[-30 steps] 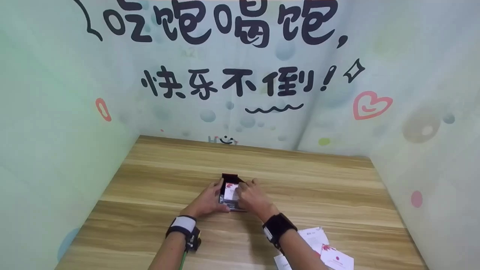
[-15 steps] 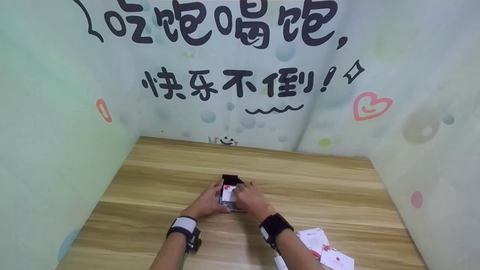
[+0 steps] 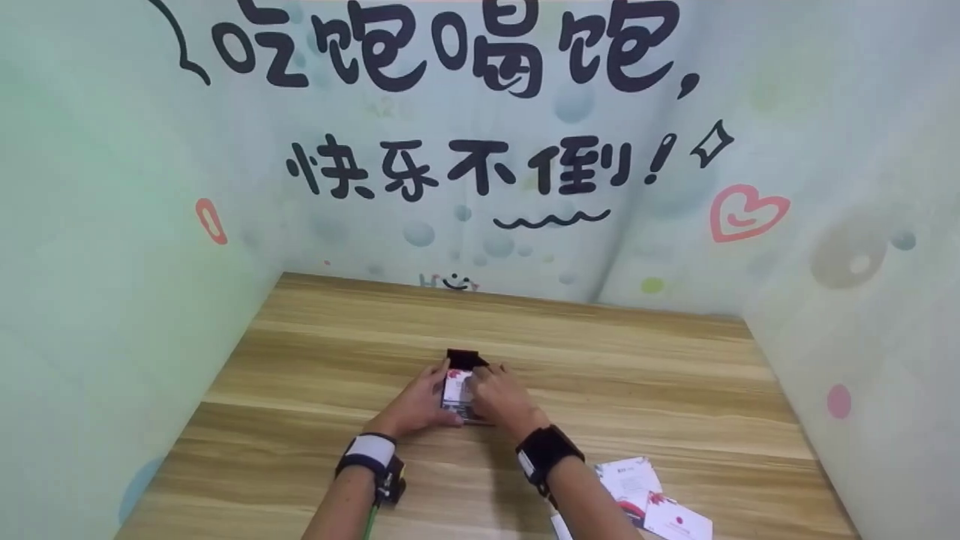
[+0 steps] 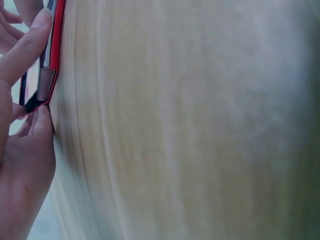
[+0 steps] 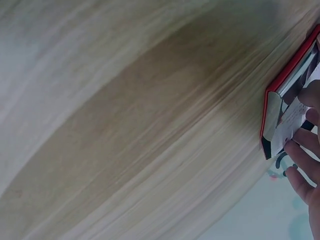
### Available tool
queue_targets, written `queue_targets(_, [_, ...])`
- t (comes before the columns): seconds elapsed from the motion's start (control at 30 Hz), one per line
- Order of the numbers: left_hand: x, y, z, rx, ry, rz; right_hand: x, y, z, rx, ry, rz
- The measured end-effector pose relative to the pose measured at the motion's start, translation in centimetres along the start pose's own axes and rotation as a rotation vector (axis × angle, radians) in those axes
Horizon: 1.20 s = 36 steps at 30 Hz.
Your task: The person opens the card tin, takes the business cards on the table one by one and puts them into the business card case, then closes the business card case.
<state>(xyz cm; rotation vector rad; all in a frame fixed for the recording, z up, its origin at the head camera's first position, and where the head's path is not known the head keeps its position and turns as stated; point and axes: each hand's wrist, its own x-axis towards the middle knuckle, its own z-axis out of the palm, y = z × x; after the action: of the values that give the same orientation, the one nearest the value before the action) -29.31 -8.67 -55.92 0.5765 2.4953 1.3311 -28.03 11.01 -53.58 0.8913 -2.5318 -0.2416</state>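
A flip-top business card holder, red outside with a metal frame (image 4: pixel 55 50), lies on the table with its black lid (image 3: pixel 463 355) raised at the far end. Inside it is a white card (image 3: pixel 454 387) with red flowers in a corner. My left hand (image 3: pixel 415 401) grips the holder from the left, thumb on the near edge and fingers along the side. On the card's right part, my right hand (image 3: pixel 510 397) pinches with curled fingers, hiding that portion. The right wrist view shows the white card (image 5: pixel 289 122) under the fingertips, within the frame.
Loose printed cards, among them a white card (image 3: pixel 626 478) and a red-flowered card (image 3: pixel 679 517), lie by the right forearm, which partly covers them. The wooden table (image 3: pixel 300 337) meets printed fabric walls (image 3: pixel 420 232) at the back and sides.
The card and my right hand have shifted slightly toward me and to the left in the holder. My left hand keeps its grip.
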Motion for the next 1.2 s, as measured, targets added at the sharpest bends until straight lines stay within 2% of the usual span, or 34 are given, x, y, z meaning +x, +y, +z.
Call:
queue_targets(0.2, [0.0, 0.1, 0.0, 0.014, -0.003, -0.023, 0.3, -0.2, -0.1, -0.002, -0.049, -0.019])
queue_targets(0.47, [0.0, 0.0, 0.2, -0.016, 0.003, -0.025, -0.1, -0.8, -0.4, 0.116, -0.196, 0.067])
queue_targets(0.53, [0.0, 0.0, 0.2, -0.02, 0.001, -0.028, -0.3, -1.0, -0.4, 0.118, -0.188, 0.075])
queue_targets(0.73, [0.1, 0.0, 0.1, -0.001, -0.002, -0.029, -1.0, -1.6, 0.0, 0.06, -0.089, 0.036])
queue_targets(0.97, [0.0, 0.0, 0.0, 0.041, -0.018, -0.019, -1.5, -2.2, 0.0, 0.045, -0.087, 0.038])
queue_targets(1.2, [0.1, -0.3, 0.2, 0.011, 0.004, 0.02, -1.9, -2.8, -0.1, 0.08, -0.057, 0.073])
